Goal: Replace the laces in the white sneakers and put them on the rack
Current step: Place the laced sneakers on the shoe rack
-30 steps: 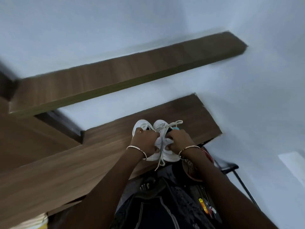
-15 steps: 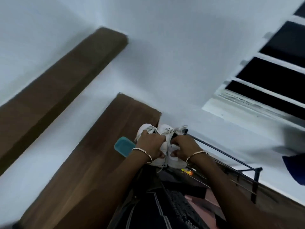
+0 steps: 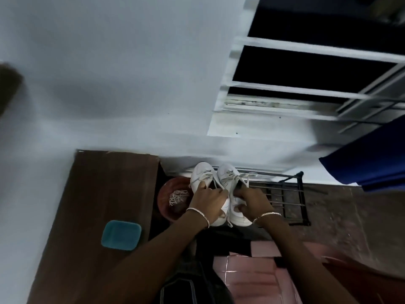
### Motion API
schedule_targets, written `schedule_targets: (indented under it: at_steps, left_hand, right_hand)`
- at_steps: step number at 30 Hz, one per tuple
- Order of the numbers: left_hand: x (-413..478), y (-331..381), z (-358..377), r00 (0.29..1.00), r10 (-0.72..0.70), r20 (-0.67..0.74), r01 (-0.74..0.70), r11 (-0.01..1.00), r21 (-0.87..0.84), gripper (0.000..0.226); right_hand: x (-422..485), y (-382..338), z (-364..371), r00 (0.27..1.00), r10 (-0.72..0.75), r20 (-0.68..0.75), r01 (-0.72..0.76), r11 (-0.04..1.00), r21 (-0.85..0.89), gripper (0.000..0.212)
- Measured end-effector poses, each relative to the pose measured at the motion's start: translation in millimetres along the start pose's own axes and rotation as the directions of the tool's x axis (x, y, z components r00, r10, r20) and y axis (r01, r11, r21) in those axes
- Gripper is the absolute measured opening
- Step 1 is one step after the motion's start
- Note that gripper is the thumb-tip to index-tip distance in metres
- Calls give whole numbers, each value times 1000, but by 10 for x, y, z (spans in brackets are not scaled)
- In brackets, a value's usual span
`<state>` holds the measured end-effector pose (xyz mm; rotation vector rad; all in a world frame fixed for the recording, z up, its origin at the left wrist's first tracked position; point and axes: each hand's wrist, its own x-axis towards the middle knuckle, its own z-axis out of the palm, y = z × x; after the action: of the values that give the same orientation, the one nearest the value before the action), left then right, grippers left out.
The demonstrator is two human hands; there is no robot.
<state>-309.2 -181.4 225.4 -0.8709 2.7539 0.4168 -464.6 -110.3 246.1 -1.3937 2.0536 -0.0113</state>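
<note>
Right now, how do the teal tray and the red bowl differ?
The teal tray is a rounded rectangle and looks empty; the red bowl is round and holds a pale tangle, perhaps laces. The tray sits on the brown top; the bowl sits beside it, partly behind the left hand. Both lie left of the sneakers.

Two white sneakers [image 3: 219, 189] sit side by side, both laced, with one left hand [image 3: 208, 201] and one right hand [image 3: 252, 201] on them. Each wrist carries one thin bangle, two bangles [image 3: 198, 215] in all. One black wire rack [image 3: 282, 196] stands below the window. One red bowl [image 3: 166, 205] lies beside the sneakers, with one bundle of loose white laces [image 3: 178, 197] in it. One teal dish [image 3: 121, 235] rests on the one brown wooden surface [image 3: 98, 194]. One blue cloth [image 3: 368, 159] hangs at the right edge.
</note>
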Motion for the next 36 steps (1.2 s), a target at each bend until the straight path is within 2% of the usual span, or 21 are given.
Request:
schedule_targets:
  at_steps: [3,6,10,12,16,23,25,27,30,33,35,36]
  left_hand:
    - [277,36,314,999,46,-11,-46,999,29,47]
    - [511,28,665,998,69,-2,-69,997,29,49]
    - [799,-10,1232,997,78,14,-79,995,66,57]
    - [930,-20,1542,996,84,-19,-82,994,78,51]
    - [1098,6,2043,992,110,-68,-102,989,104,25]
    - [1215,87,2698,990,140,-29,-137,985,104,14]
    - [1250,74,2728,993,114,-3,-113,989,92,2]
    - [1250,59,2761,992,123,33,-126,988,87,23]
    - [1226,-3,2709,987,141,70,-142,990,10,26]
    - [1171,-91,2547,989,142,45,-132,975,-179,36]
    - [1110,-182,2385,994,84,76,-52,935,-350,30]
    - [1041,-261,2310,991,5,131,50,907,-417,28]
  right_hand:
    - [163,250,228,997,67,-42,-65,996,60,26]
    - [365,470,511,993,113,-45,-111,992,59,14]
    - [640,782,927,981,172,-87,-167,984,61,12]
    - [760,927,1155,976,187,-108,-181,981,64,11]
    - [1022,1103,1509,967,231,-110,-223,972,78,9]
    - [1152,1307,1940,949,314,35,-315,948,45,9]
    - [1196,1335,1963,935,338,106,-343,938,36,14]
    - [1224,1337,1971,919,353,174,-361,932,20,18]
    - [1235,1325,2017,904,353,241,-363,932,-1,23]
    - [1238,1249,2017,892,367,262,-371,928,-36,22]
    - [1223,1133,1974,898,406,170,-404,914,-44,22]
    - [1202,1008,1944,900,428,80,-425,904,-53,22]
